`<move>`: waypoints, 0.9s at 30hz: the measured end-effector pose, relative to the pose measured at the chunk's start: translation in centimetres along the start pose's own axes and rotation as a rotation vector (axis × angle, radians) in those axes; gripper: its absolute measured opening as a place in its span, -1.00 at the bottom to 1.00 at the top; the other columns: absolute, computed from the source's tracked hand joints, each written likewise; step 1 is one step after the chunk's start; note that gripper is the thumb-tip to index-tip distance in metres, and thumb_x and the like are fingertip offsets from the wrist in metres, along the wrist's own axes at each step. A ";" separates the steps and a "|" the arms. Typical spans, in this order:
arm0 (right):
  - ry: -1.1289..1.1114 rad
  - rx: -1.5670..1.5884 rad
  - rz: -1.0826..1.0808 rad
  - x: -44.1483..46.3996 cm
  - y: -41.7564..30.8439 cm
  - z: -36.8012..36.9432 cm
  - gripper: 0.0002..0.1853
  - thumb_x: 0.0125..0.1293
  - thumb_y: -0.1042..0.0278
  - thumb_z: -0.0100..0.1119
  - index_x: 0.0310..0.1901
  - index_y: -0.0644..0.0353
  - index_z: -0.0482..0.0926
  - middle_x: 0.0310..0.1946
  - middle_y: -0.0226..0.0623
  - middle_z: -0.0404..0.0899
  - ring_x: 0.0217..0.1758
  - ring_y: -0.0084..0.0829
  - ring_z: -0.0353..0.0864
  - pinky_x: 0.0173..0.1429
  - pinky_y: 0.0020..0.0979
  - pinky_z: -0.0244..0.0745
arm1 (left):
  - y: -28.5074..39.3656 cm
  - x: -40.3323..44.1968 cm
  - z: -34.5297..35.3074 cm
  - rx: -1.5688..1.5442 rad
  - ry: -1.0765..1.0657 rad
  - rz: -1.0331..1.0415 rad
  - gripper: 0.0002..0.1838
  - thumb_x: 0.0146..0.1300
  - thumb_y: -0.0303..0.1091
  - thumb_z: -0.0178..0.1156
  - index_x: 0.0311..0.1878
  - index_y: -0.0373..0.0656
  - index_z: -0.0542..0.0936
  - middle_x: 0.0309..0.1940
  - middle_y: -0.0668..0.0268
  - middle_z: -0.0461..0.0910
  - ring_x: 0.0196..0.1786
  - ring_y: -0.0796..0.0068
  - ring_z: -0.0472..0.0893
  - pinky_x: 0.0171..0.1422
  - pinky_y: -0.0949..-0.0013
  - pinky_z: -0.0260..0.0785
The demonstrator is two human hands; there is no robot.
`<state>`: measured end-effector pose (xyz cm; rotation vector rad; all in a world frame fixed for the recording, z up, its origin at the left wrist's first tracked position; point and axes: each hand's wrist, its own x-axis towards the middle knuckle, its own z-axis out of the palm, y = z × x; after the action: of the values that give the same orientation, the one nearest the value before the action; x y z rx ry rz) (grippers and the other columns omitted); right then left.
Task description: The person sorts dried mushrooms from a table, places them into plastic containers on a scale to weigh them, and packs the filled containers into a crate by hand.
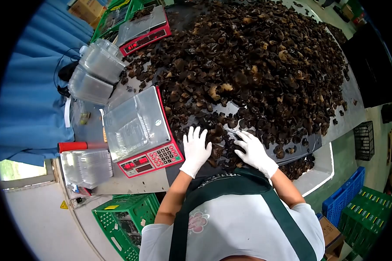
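Near edge of the table (149,187): an aproned person stands close against it, with a white bin (324,176) of dark pieces just below the edge to the right. A red-framed scale (163,157) bearing a clear tray (133,134) limits room beside the left hand (197,150); ahead, a small bare patch lies between the hands and the main heap. Both gloved hands are palm down. The left is open wide, fingers extended and slightly parted; the right hand (253,153) is likewise open, fingers reaching inward among loose pieces. Whether anything lies beneath the palms cannot be told. Beyond, the heap of dark fungus (257,82) covers most of the tabletop: crinkled, ear-like, brown-black, glossy in places, with scattered tan pieces.
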<state>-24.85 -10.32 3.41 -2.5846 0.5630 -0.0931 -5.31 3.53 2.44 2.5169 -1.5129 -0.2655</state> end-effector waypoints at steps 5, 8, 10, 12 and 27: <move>0.045 0.124 0.217 -2.9 1.0 -2.1 -0.57 0.14 0.22 0.30 0.05 0.15 0.58 0.24 -0.18 0.44 0.32 -0.15 0.36 0.36 -0.21 0.29 | -0.3 -2.3 -0.3 -0.257 0.063 0.092 -0.50 0.10 -0.26 0.31 0.14 -0.09 0.52 0.22 0.15 0.42 0.35 0.01 0.31 0.40 0.09 0.17; -0.033 0.098 0.347 -3.8 1.2 -2.7 -0.31 0.05 0.14 0.40 0.24 0.12 0.42 0.32 -0.16 0.35 0.28 -0.11 0.40 0.31 -0.23 0.36 | -0.2 -3.1 -1.1 -0.386 0.168 0.048 -0.42 0.08 -0.25 0.35 0.21 -0.12 0.47 0.31 0.08 0.33 0.36 -0.03 0.30 0.41 0.08 0.16; -0.079 0.061 0.377 -4.1 1.0 -2.8 -0.20 0.01 0.11 0.44 0.31 0.11 0.35 0.36 -0.16 0.29 0.26 -0.10 0.41 0.29 -0.22 0.39 | 0.2 -3.6 -2.2 -0.371 0.162 0.012 -0.35 0.07 -0.24 0.37 0.26 -0.13 0.42 0.35 0.03 0.26 0.38 -0.05 0.27 0.43 0.07 0.14; -0.190 -0.030 0.402 -4.6 0.6 -2.6 -0.02 -0.06 0.08 0.49 0.39 0.10 0.18 0.41 -0.14 0.18 0.15 -0.13 0.47 0.16 -0.23 0.51 | -0.2 -4.2 -2.2 -0.355 0.052 -0.031 -0.11 0.06 -0.10 0.38 0.42 -0.14 0.19 0.46 -0.12 0.00 0.44 -0.18 0.11 0.46 0.00 0.04; -0.083 0.275 0.042 -1.0 -1.7 3.4 -0.11 0.05 0.45 0.32 0.43 0.16 0.08 0.26 0.06 0.34 0.19 -0.04 0.47 0.16 -0.26 0.49 | 1.0 -5.0 2.2 -0.176 -0.061 0.149 0.32 -0.41 0.06 0.59 0.48 -0.05 0.05 0.50 -0.10 -0.19 0.53 -0.21 -0.17 0.42 -0.32 -0.15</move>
<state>-24.53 -7.02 1.28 -2.2978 0.5342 -0.0454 -9.05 7.35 0.82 2.2674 -1.6142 -0.4358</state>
